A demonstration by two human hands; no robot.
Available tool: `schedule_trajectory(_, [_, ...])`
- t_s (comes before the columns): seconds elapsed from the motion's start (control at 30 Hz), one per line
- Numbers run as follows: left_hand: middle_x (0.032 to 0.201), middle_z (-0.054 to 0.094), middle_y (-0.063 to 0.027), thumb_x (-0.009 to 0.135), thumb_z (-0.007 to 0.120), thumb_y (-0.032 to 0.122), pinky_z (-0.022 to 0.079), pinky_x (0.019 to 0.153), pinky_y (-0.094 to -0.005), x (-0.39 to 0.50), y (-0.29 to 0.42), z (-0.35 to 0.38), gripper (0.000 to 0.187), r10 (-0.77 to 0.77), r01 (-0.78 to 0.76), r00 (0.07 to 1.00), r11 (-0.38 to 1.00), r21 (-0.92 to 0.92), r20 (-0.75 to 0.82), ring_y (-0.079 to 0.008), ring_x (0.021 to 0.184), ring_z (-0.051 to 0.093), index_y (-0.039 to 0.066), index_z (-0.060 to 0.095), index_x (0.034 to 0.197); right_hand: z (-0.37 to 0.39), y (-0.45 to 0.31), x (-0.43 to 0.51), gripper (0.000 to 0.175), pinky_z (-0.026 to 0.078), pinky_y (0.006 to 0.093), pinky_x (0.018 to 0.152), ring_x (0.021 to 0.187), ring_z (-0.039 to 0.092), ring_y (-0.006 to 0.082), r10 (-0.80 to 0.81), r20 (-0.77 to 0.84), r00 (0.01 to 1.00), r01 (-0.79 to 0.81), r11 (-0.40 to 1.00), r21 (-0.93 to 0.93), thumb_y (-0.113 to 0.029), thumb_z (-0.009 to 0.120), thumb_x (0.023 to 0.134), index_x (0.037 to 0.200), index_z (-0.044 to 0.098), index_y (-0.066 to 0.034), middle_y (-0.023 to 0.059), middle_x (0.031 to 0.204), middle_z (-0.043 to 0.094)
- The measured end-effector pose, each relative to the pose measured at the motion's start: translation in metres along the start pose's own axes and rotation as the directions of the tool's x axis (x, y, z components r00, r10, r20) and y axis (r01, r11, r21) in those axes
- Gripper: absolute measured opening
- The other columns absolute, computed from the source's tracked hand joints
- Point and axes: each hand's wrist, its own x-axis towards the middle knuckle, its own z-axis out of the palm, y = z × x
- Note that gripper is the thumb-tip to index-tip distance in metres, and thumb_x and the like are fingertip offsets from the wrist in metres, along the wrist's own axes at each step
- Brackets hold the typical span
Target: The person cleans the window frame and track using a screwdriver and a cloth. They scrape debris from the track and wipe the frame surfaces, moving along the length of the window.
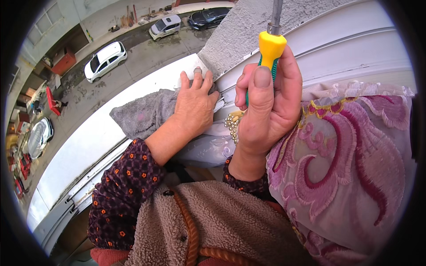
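Observation:
My right hand [269, 106] grips a screwdriver by its yellow and green handle [272, 48]. The metal shaft [276, 15] points up and runs out of the top of the view. My left hand [196, 103] lies palm down with its fingers spread over a grey cloth [146, 109]. That cloth is bunched on the white outer window ledge [96, 133], beside the corner with the rough wall. How firmly the left fingers press on it is hidden beneath the hand.
A white window frame [346, 50] stands to the right, with sliding tracks [100, 173] along the sill. An embroidered pink curtain [339, 159] and a string of beads [232, 128] hang by my right arm. Beyond the ledge drops a street [139, 66] with parked cars.

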Motion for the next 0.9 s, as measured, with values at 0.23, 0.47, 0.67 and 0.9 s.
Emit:
schedule_trajectory(0.23, [0.138,0.06,-0.0181,0.092,0.063,0.034,0.023,0.118,-0.0725,0.01,0.006,-0.019,0.039,0.096,-0.146,0.973,0.96,0.237,0.21,-0.0405,0.14,0.044,0.008,0.079,0.116,0.005,0.001,0.003,0.051,0.045,0.0221,0.066,0.074,0.055,0.0089,-0.057,-0.034,0.998,0.055,0.996,-0.064,-0.017,0.063,0.106,0.149,0.048,0.0079,0.0095,0.094,0.066])
schedule_trajectory(0.47, [0.132,0.063,-0.0184,0.09,0.067,0.035,0.028,0.116,-0.0687,-0.018,0.002,-0.055,0.04,0.053,-0.135,0.94,0.965,0.224,0.338,-0.0385,0.137,0.046,0.005,0.081,0.113,0.009,-0.002,0.002,0.05,0.043,0.0204,0.058,0.066,0.052,0.0072,-0.021,-0.045,0.999,0.02,0.999,-0.028,-0.018,0.062,0.107,0.149,0.049,0.0064,0.0073,0.088,0.064])
schedule_trajectory(0.67, [0.132,0.063,-0.0194,0.097,0.069,0.035,0.042,0.111,-0.0459,-0.049,-0.039,-0.112,0.047,-0.18,0.099,0.982,0.728,-0.679,-0.051,-0.0316,0.128,0.056,-0.002,0.071,0.126,0.006,-0.005,-0.007,0.045,0.052,0.0251,0.074,0.087,0.065,0.0109,0.091,0.191,0.977,-0.08,0.995,-0.064,-0.013,0.068,0.104,0.143,0.055,0.0053,0.0089,0.102,0.071])
schedule_trajectory(0.9, [0.134,0.065,-0.0089,0.111,0.053,0.025,0.045,0.109,-0.0346,-0.1,-0.021,-0.124,0.041,-0.407,0.212,0.844,-0.346,-0.914,0.35,-0.0189,0.123,0.062,-0.005,0.06,0.139,0.016,-0.012,-0.019,0.073,0.059,0.0396,0.083,0.101,0.073,0.037,0.127,0.713,0.69,0.129,0.947,-0.294,-0.014,0.078,0.091,0.154,0.046,0.0011,0.0219,0.119,0.07])
